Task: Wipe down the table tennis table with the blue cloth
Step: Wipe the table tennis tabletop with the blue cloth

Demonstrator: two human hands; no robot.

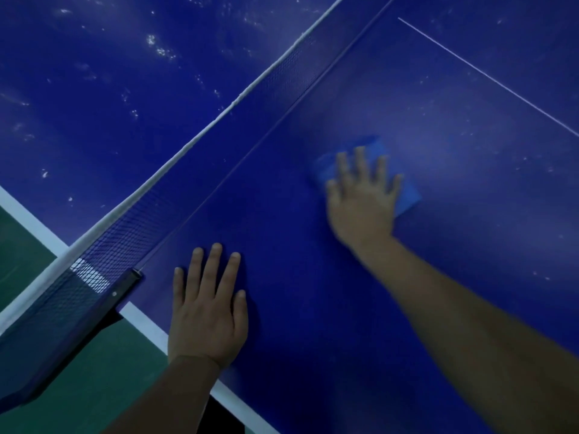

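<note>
The dark blue table tennis table fills most of the view. A folded blue cloth lies on the near half, right of the net. My right hand presses flat on the cloth with fingers spread and straight; the hand looks blurred. My left hand rests flat on the bare table surface near its white side edge, fingers straight, holding nothing. The cloth is mostly hidden under my right hand.
The net with its white top band runs diagonally from lower left to upper right, clamped at a dark post. The far half shows white dusty specks. A white centre line crosses the upper right. Green floor lies at lower left.
</note>
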